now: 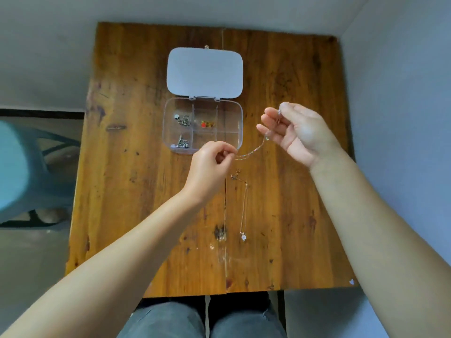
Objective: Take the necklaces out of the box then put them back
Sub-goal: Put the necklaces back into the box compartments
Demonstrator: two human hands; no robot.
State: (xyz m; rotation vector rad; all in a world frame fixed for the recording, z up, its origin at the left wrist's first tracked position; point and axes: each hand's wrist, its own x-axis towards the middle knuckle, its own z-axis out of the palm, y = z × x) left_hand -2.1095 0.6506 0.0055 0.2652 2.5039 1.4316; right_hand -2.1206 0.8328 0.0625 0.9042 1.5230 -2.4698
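A clear plastic box (240, 118) with several compartments lies open on the wooden table, its lid (205, 71) folded back flat behind it. Small jewellery pieces sit in its left and middle compartments; the right ones look empty. A thin gold necklace (253, 150) is stretched in the air between my hands, just in front of the box's right corner. My left hand (210, 164) pinches one end of it. My right hand (292, 132) pinches the other end, higher up. A second necklace (244, 206) with a small pendant lies straight on the table below my hands.
The wooden table (136, 191) stands in a corner against pale walls. A teal plastic chair (22, 167) stands to its left. My knees in grey trousers (202, 320) show under the near edge.
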